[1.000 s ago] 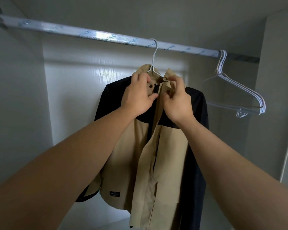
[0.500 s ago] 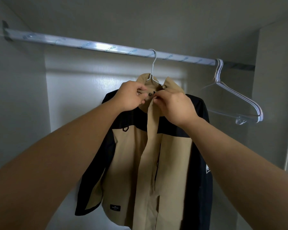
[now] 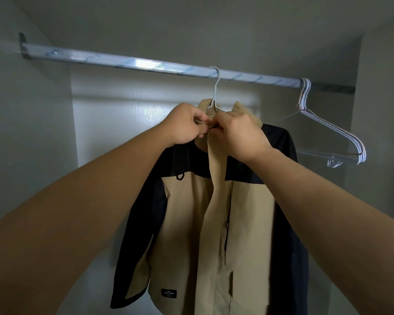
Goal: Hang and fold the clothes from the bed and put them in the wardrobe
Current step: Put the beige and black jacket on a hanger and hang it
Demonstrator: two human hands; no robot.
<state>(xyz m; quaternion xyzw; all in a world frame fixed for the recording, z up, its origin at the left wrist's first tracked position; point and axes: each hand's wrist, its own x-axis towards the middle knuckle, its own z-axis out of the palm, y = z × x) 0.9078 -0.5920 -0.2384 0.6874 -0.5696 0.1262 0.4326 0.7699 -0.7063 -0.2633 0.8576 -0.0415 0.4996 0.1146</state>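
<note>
Closest to us, our forearms (image 3: 89,212) rose from the lower corners and met at the collar (image 3: 205,105) of the jacket (image 3: 191,223), where both hands worked at the top fastening. Our left hand (image 3: 184,123) had its fingers (image 3: 200,120) curled tight, pinching the collar's tan edge. Our right hand (image 3: 239,135) pinched the opposite edge, its fingers (image 3: 221,123) bent round a small dark fastener (image 3: 212,129). We judged that the two sides were being drawn together so the jacket would sit closed and not slip off a shoulder. Whether the fastener was a snap or a zip pull we could not tell. The jacket, tan in the body with dark shoulders and sleeves, was already inside the wardrobe (image 3: 43,155), facing us on a white wire hanger (image 3: 215,92) hooked over the rail (image 3: 123,63). Low on its hem a black patch (image 3: 168,293) carried white lettering too small to read. The rail's clear wrapping bore one word printed over and over; we could read "HONG", while the letters before it were unclear. Further right on the rail, well apart from the jacket, spare white hangers (image 3: 328,137) hung bunched, presumably for clothes yet to come from the bed. Behind everything stood the pale back panel (image 3: 123,133).
</note>
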